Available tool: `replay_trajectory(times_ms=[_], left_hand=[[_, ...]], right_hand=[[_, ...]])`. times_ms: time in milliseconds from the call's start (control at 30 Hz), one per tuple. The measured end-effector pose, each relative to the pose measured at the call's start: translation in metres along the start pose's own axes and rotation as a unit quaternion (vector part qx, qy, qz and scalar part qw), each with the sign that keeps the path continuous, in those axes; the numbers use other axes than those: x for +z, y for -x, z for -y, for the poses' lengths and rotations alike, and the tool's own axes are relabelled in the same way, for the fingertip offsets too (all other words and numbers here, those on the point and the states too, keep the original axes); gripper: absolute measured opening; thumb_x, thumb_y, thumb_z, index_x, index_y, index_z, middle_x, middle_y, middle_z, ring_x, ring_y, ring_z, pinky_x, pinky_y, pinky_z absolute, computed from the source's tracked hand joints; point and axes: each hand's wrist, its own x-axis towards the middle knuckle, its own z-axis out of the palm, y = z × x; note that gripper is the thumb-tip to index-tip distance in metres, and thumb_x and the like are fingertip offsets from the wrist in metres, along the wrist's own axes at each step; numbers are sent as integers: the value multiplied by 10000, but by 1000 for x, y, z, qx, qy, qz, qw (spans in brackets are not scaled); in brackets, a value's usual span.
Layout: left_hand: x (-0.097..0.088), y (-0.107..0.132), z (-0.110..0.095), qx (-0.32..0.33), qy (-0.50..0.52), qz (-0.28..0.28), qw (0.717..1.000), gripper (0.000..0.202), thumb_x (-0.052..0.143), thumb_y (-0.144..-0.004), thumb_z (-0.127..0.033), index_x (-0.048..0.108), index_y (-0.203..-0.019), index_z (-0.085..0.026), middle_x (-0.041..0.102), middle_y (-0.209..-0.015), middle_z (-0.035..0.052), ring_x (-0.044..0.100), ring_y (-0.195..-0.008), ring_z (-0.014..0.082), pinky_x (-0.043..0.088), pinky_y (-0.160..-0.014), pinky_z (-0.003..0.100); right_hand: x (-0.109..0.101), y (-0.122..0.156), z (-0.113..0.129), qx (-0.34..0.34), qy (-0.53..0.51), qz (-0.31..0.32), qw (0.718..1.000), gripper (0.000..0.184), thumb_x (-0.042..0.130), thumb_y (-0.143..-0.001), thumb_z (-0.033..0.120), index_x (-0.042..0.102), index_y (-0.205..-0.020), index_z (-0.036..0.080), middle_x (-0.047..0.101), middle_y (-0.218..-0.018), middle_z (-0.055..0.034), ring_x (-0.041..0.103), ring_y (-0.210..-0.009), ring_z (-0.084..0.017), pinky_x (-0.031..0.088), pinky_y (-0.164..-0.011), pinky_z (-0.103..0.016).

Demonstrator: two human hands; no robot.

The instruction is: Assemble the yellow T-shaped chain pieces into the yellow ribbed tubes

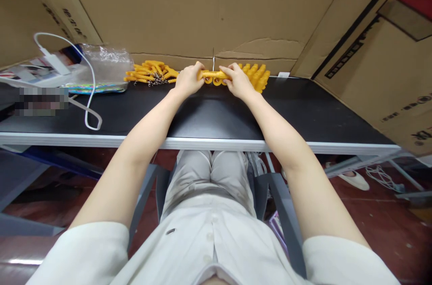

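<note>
At the back middle of the black table, my left hand and my right hand grip the two ends of a yellow plastic bar-shaped piece. Fingers of both hands are closed around it. Just below the bar, round yellow parts with shiny metal centres show between the hands. Left of my left hand lies a pile of yellow plastic pieces with small metal bits, perhaps hooks or springs. Several yellow knobbed pieces stand in rows beside my right hand, partly hidden by it.
Cardboard walls close off the table's back and sides. On the left are a clear plastic bag, a white cable and a white adapter. A small white object lies at the back right. The metal edge runs along the front.
</note>
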Motion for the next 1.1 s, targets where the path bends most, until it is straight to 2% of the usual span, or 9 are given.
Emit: replay_trajectory(times_ms=[100,200,333,500,667,767,867,1000,1100], left_hand=[[-4,1,1,-22,-21,-1,1000,474,614,-952,-271,692,-1417,-229,770,-1306,162,688,-1294,413,520,-1127,521],[0,-4,11,-13,-11,-18,1000,434,617,-934,-277,713,-1355,-233,789,-1236,143,698,-1241,390,529,-1089,486],[8,-12,26,1,1,-37,999,403,630,-891,-249,728,-1282,-234,800,-1148,122,717,-1157,356,545,-1039,446],[10,-17,37,25,32,-54,998,389,635,-866,-222,724,-1244,-237,802,-1109,119,726,-1124,348,549,-1024,448],[11,-18,38,57,48,-69,995,363,636,-876,-219,720,-1229,-219,798,-1087,105,740,-1100,316,544,-1009,399],[14,-19,38,61,50,-75,994,341,642,-879,-222,725,-1210,-218,798,-1061,96,742,-1059,299,542,-983,381],[17,-19,38,56,51,-80,994,329,652,-871,-212,730,-1191,-222,800,-1042,89,736,-1019,290,539,-956,374],[17,-19,37,46,51,-81,994,332,656,-858,-200,735,-1180,-220,799,-1053,89,722,-999,286,527,-934,365],[16,-19,36,41,55,-79,994,323,653,-851,-202,734,-1163,-225,795,-1056,83,710,-1011,285,518,-933,360]], right_hand=[[-2,-1,3,-17,-24,0,1000,600,624,-977,151,628,-1571,243,659,-1440,-143,672,-1336,-319,511,-1242,-536],[-4,-4,-2,-25,-73,-7,997,600,705,-928,169,626,-1521,214,640,-1465,-173,648,-1385,-346,512,-1238,-582],[-7,-9,-15,10,-206,13,978,570,863,-837,262,627,-1355,224,653,-1423,-130,735,-1224,-300,623,-1099,-539],[-18,-3,-5,77,-311,24,947,453,975,-786,424,655,-1039,227,742,-1056,-54,776,-959,-222,670,-951,-405],[-29,4,19,177,-374,65,908,579,809,-888,746,584,-818,217,662,-693,-11,683,-586,-139,617,-650,-280],[-32,3,26,229,-390,76,889,642,723,-890,836,565,-788,222,555,-552,34,536,-431,-98,608,-572,-281],[-32,2,30,254,-391,73,882,645,664,-927,847,601,-821,214,499,-502,56,430,-376,-83,611,-526,-293],[-31,2,33,273,-406,65,870,615,671,-954,812,625,-877,203,550,-526,47,433,-369,-83,572,-472,-267],[-34,3,36,272,-434,63,857,554,744,-954,737,621,-911,199,635,-594,23,503,-401,-85,588,-516,-250]])
